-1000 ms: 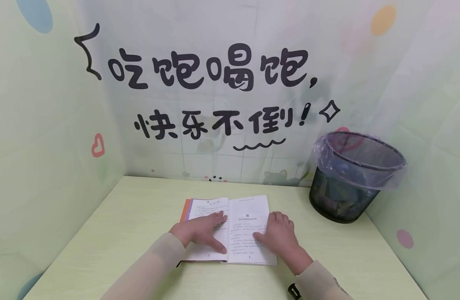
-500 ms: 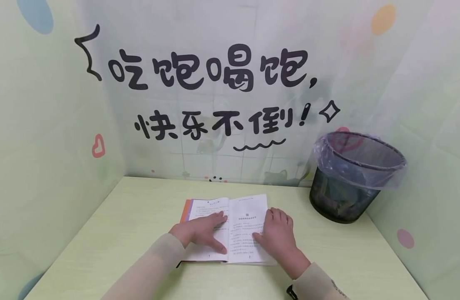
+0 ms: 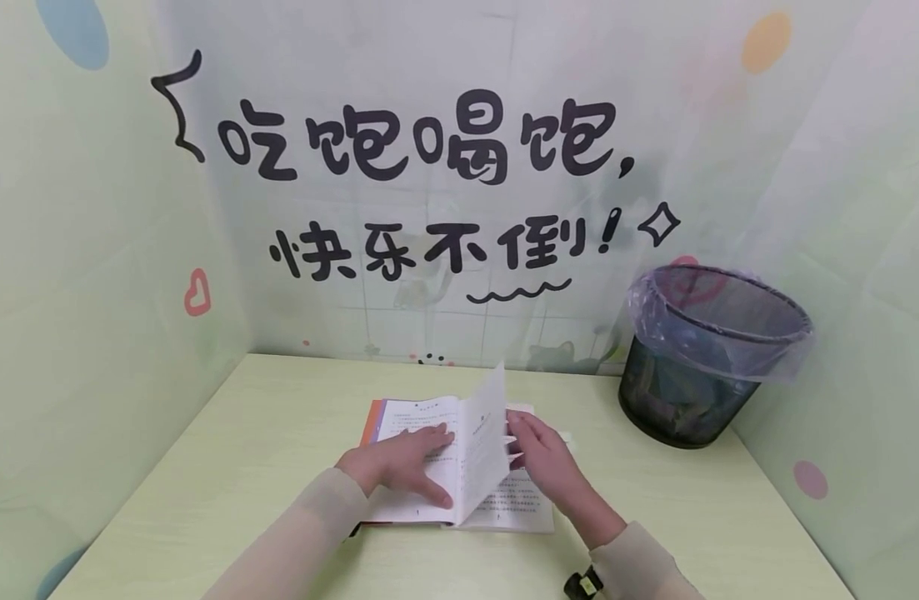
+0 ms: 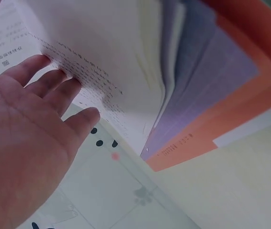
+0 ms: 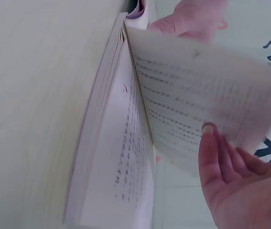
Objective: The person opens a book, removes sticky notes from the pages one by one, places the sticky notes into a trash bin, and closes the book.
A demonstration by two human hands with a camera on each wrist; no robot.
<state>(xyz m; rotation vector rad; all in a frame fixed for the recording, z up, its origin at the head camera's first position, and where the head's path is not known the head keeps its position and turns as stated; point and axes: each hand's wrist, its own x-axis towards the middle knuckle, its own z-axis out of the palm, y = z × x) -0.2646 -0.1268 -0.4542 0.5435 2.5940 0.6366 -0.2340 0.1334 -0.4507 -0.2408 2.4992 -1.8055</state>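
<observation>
An open book [image 3: 422, 408] lies on the table, its orange and purple cover edge showing at the left. My left hand [image 3: 401, 458] rests on the left page, fingers spread and thumb near the spine; the left wrist view shows this hand [image 4: 35, 124] against printed text. One right-hand page [image 3: 483, 450] stands raised at a slant from the spine. Beside its far side is my right hand [image 3: 545, 458], fingertips at the page's outer edge. In the right wrist view, fairly straight fingers of the right hand [image 5: 249, 186] touch the underside of the lifted page [image 5: 197, 90].
A black mesh bin [image 3: 684, 392] with a translucent purple liner stands at the table's back right. Printed fabric walls [image 3: 459, 50] with large black lettering enclose the pale table [image 3: 227, 467] at the back and both sides.
The right-hand page has risen off the stack and swung leftward. My right hand has moved left from the book's outer edge, behind that page. The left hand has stayed in place.
</observation>
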